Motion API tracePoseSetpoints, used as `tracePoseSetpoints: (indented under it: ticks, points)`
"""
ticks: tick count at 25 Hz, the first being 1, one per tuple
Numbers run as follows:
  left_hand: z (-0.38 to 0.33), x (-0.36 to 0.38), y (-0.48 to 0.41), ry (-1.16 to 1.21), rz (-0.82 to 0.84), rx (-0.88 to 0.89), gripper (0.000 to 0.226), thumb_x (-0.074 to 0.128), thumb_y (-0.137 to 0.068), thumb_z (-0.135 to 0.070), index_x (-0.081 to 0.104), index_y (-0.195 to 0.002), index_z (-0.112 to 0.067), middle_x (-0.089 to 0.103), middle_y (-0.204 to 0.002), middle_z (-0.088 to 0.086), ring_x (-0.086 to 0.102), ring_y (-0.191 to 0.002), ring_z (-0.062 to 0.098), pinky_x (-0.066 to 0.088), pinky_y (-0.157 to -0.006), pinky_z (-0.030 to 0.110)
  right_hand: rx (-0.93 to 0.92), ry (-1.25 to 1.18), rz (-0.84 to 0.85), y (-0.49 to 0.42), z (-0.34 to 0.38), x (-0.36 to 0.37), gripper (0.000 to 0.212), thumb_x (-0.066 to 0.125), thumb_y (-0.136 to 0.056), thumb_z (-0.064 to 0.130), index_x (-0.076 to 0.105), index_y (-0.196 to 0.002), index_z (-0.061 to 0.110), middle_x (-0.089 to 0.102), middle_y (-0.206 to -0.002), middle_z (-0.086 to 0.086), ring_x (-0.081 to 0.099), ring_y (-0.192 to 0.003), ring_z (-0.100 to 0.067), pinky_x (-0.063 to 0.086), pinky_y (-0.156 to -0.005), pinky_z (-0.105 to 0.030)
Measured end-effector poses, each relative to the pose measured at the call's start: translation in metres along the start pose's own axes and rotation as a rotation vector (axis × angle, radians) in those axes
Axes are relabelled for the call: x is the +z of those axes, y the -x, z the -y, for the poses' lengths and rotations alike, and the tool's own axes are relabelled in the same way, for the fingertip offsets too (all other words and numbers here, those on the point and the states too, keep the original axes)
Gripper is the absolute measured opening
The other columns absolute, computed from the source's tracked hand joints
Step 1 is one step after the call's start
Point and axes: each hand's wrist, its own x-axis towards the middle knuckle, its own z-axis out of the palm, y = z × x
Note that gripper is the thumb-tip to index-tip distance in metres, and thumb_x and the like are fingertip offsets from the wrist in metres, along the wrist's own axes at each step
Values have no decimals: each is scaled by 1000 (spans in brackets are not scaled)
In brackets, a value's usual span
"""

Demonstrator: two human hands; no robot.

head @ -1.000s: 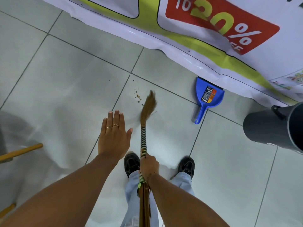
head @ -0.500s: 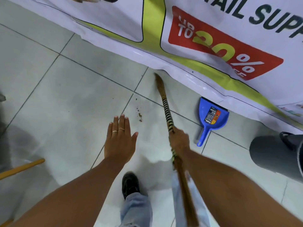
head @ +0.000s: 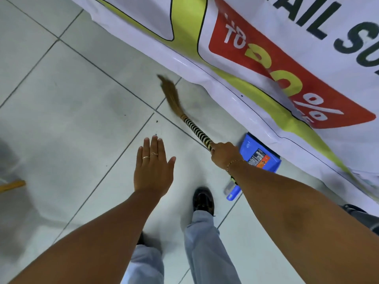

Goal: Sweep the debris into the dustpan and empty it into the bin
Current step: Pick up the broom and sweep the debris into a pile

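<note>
My right hand (head: 224,156) grips the striped handle of a straw broom (head: 196,132). Its brown bristles (head: 170,93) are blurred and reach to the far left, close to the banner's edge. A few dark specks of debris (head: 156,121) lie on the tile just beyond my left hand (head: 152,168), which hovers flat with fingers apart and holds nothing. The blue dustpan (head: 260,158) lies on the floor against the banner, partly hidden by my right wrist; its handle end (head: 232,193) shows below my forearm.
A large printed banner (head: 287,58) covers the floor along the far and right side. A dark grey bin (head: 367,218) peeks out at the right edge behind my forearm. A yellow wooden stick (head: 12,185) lies at the left edge. My shoe (head: 203,199) stands between my arms.
My right hand has pushed the broom forward and to the right, and the bristles swung past the debris toward the banner. I stepped closer to the dustpan. The left hand stayed flat and empty.
</note>
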Motion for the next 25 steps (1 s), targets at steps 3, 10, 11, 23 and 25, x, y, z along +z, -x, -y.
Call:
tracePoseSetpoints:
  ticks: [3, 10, 11, 23, 25]
  points:
    - [-13, -7, -10, 6, 2, -7, 63, 29, -98, -37, 16, -146, 1, 16, -156, 19, 10, -146, 33, 12, -120, 44, -63, 50, 39, 9, -11, 2, 37, 37, -95, 20, 46, -131, 18, 62, -118, -18, 58, -107, -39, 49, -85, -41]
    - [-35, -7, 0, 26, 48, -3, 63, 25, -98, -39, 14, -146, 0, 14, -157, 18, 8, -146, 33, 11, -120, 43, -162, 172, 118, 49, -52, 17, 37, 42, -92, 13, 44, -128, 19, 63, -113, -16, 61, -104, -38, 52, -84, -44]
    - [-37, -4, 4, 15, 57, -13, 64, 20, -98, -41, 16, -146, 0, 16, -156, 18, 11, -145, 33, 12, -120, 43, -176, 196, 128, 55, -64, 17, 40, 43, -92, 12, 42, -131, 21, 62, -116, -14, 62, -103, -37, 53, -84, -45]
    - [-12, 8, 12, -8, 169, -189, 73, 10, -93, -45, 43, -134, 5, 49, -139, 22, 43, -131, 38, 39, -106, 47, -181, 215, -56, -31, -13, -72, 40, 41, -97, 21, 42, -137, 22, 57, -123, -19, 57, -110, -41, 50, -90, -43]
    - [0, 11, 14, 1, 162, -201, 69, 18, -92, -44, 35, -138, 5, 40, -146, 22, 34, -137, 37, 32, -111, 46, -228, 279, -25, -39, 24, -77, 41, 40, -97, 17, 44, -137, 24, 54, -127, -19, 54, -115, -39, 47, -94, -40]
